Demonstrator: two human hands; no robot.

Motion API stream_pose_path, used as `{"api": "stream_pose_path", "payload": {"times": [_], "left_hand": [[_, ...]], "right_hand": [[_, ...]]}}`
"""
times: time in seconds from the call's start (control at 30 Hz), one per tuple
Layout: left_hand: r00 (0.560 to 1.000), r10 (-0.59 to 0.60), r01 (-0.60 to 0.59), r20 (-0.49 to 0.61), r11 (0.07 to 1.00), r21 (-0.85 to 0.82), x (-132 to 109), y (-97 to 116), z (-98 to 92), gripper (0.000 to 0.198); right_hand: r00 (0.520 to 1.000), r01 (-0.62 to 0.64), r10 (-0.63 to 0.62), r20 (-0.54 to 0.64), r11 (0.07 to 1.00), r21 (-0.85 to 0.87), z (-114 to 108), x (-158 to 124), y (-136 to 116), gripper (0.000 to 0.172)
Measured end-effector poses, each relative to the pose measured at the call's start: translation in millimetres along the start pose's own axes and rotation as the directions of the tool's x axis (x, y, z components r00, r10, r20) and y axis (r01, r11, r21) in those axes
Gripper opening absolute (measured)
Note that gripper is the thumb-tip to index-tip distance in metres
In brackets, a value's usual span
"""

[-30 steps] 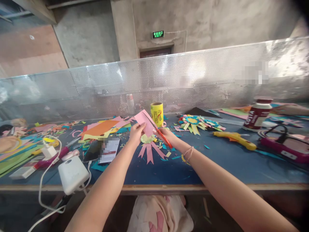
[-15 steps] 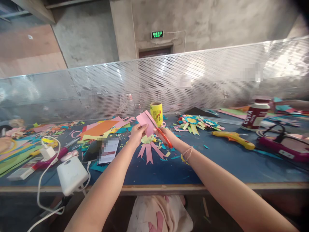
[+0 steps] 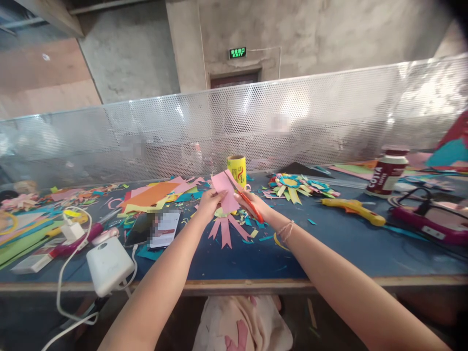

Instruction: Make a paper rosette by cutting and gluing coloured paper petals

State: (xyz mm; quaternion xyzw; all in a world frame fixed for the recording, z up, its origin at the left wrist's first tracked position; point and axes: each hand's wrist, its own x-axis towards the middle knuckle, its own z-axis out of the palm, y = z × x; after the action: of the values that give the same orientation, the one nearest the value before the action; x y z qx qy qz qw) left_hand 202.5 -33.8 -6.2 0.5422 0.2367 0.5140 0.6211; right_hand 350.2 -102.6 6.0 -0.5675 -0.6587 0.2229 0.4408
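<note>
My left hand (image 3: 210, 204) pinches a piece of pink paper (image 3: 224, 184) by its lower left side, held up above the table. In my right hand (image 3: 259, 204) is a pair of scissors with orange handles (image 3: 255, 209); the blades lie along the right edge of the paper. Whether the blades are parted I cannot tell. Just below the hands, a rosette with pink paper tails (image 3: 225, 233) and a pale green middle lies on the table, partly hidden by the paper. A yellow tape roll (image 3: 239, 169) stands upright right behind the paper.
Coloured paper sheets (image 3: 161, 192) and scraps lie left of my hands, beside a phone (image 3: 165, 230) and a white power bank (image 3: 109, 265). To the right are finished-looking rosettes (image 3: 290, 183), a yellow glue gun (image 3: 354, 210) and a coffee bottle (image 3: 387, 173). A perforated metal screen (image 3: 153, 131) stands behind.
The pink paper has shifted slightly right and turned more upright, with the scissors still at its right edge. At the far right, red and blue shapes have come into view.
</note>
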Motion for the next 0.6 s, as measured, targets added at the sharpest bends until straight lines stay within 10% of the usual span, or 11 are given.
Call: {"api": "stream_pose_path", "payload": {"times": [0.6], "left_hand": [[1.0, -0.022, 0.023, -0.016, 0.999, 0.045, 2, -3, -2.5, 0.038]], "right_hand": [[0.995, -0.098, 0.098, 0.028, 0.995, 0.018, 7, 8, 10, 0.047]]}}
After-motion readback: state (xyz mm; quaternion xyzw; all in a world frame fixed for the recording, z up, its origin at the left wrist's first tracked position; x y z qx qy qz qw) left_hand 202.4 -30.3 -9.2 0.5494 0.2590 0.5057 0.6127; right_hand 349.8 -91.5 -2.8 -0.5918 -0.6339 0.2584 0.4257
